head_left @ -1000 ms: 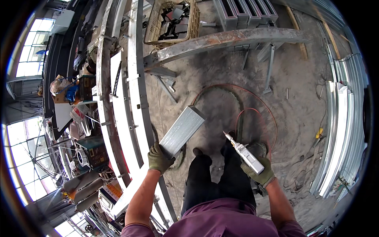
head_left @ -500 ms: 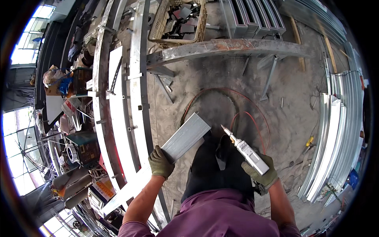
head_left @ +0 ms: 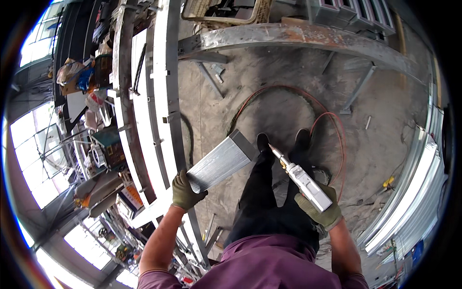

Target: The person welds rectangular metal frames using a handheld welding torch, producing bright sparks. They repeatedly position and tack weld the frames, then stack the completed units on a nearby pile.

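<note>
Left fingers point(head_left: 181, 179) grip metal bar point(head_left: 216, 166) slanting forward-right.

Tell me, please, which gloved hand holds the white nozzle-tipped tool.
The right hand holds the white nozzle-tipped tool; the left hand instead grasps a grey rectangular metal section.

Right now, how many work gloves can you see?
2: one on the left hand, holding the metal tube; one on the right hand, gripping the white tool. Others may be hidden among the clutter at left.
</note>
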Action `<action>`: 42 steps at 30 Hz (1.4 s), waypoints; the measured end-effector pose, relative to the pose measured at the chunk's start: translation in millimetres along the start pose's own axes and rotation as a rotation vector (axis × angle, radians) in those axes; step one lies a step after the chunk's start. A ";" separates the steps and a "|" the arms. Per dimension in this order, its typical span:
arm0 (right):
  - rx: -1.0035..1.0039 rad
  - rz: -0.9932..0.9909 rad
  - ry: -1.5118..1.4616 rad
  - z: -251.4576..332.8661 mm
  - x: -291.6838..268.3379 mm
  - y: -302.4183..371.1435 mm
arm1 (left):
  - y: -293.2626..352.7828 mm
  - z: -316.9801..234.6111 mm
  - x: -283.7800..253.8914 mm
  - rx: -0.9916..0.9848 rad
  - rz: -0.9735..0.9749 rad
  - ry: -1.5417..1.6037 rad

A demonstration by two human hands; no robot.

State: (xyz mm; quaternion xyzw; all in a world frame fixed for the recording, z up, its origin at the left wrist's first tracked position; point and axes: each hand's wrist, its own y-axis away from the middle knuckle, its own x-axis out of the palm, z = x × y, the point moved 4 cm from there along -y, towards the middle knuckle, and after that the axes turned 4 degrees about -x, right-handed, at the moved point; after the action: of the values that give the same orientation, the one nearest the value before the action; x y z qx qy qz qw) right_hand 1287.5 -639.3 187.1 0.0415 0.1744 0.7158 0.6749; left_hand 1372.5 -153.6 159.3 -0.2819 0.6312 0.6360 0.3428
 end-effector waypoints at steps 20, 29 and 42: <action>0.033 0.225 0.133 -31.8 -55.7 -30.0 | 46.9 -26.9 1.5 -0.095 -0.204 -0.184; 0.007 0.248 0.176 -15.5 -58.6 -37.0 | 71.3 -38.1 32.3 -0.214 -0.356 -0.135; -0.003 0.250 0.222 9.0 -55.1 -49.1 | 54.4 -37.0 27.8 -0.209 -0.376 -0.057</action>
State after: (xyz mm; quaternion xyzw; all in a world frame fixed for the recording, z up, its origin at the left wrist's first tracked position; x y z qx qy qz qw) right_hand 1341.6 -690.2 190.2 -0.0177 0.2403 0.7948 0.5570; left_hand 1309.8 -186.5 168.8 -0.4106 0.4880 0.6306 0.4423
